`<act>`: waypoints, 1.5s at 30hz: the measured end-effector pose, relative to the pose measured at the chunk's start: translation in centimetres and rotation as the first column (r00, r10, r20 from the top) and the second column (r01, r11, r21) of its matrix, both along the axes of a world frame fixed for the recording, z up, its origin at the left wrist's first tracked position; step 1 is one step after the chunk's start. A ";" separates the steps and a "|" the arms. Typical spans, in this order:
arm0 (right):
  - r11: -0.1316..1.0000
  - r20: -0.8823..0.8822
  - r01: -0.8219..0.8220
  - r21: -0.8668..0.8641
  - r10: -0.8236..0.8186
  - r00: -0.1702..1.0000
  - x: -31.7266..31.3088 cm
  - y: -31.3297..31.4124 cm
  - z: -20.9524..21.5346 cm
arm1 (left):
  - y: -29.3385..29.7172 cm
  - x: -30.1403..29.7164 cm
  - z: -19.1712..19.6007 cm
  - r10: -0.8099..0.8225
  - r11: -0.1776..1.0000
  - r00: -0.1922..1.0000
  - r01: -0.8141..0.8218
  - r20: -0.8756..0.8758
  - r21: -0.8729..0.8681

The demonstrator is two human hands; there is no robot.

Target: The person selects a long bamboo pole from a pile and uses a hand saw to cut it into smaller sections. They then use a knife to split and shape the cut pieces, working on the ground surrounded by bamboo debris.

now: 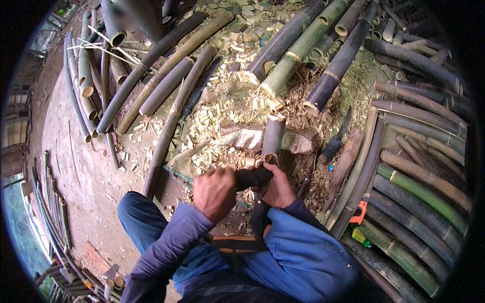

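Note:
My left hand [214, 194] is closed in a fist around one end of a dark, thick, handle-like object [248, 178]. At its other end, my right hand [279, 188] curls around it with the thumb on top; part of the grip is hidden. Just beyond my right thumb is the open near end of a short dark bamboo tube [273, 135]. That tube lies across a pale split log [242, 137], pointing away from me. Whether my right fingers also touch the tube, I cannot tell.
Wood chips [217, 113] cover the ground ahead. Long bamboo poles [298, 53] lie at the far side, with more stacked at right [419, 187]. A knife with a dark wrapped handle [332, 147] lies right of the log. An orange saw handle [358, 212] is near my right knee.

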State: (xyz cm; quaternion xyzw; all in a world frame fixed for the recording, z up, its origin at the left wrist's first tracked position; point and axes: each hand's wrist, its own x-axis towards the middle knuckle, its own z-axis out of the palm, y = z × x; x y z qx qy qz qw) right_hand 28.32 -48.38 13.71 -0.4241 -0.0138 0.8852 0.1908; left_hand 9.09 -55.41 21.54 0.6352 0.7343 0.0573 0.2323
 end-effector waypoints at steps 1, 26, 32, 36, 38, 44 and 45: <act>0.993 0.039 -0.093 0.073 0.090 0.995 0.2 0.1 -0.5 | -1.6 0.6 -0.7 0.172 0.974 0.980 -0.155 0.097 -0.166; 0.971 0.088 -0.238 0.025 0.235 0.968 1.5 0.3 -0.8 | -4.5 -0.1 -6.0 0.064 0.922 0.977 0.020 0.204 -0.387; 0.727 0.471 -0.674 0.129 0.553 0.687 4.2 3.0 -1.9 | -7.6 14.2 -7.6 0.627 0.743 0.681 -0.378 0.378 -0.552; 0.724 0.518 -0.661 0.197 0.496 0.697 4.3 1.1 -2.4 | -9.1 12.1 -9.2 0.506 0.850 0.672 -0.279 0.541 -0.448; 0.786 0.508 -0.590 0.186 0.437 0.742 2.6 0.2 -0.2 | -10.1 9.7 -9.2 0.563 0.820 0.636 -0.347 0.529 -0.455; 0.881 0.249 -0.421 0.214 0.367 0.896 0.1 0.4 -1.5 | -6.6 3.2 -7.6 0.579 0.767 0.754 -0.374 0.310 -0.522; 0.917 0.153 -0.333 0.218 0.305 0.940 0.1 0.1 -1.8 | -5.3 1.9 -6.1 0.471 0.817 0.856 -0.332 0.213 -0.471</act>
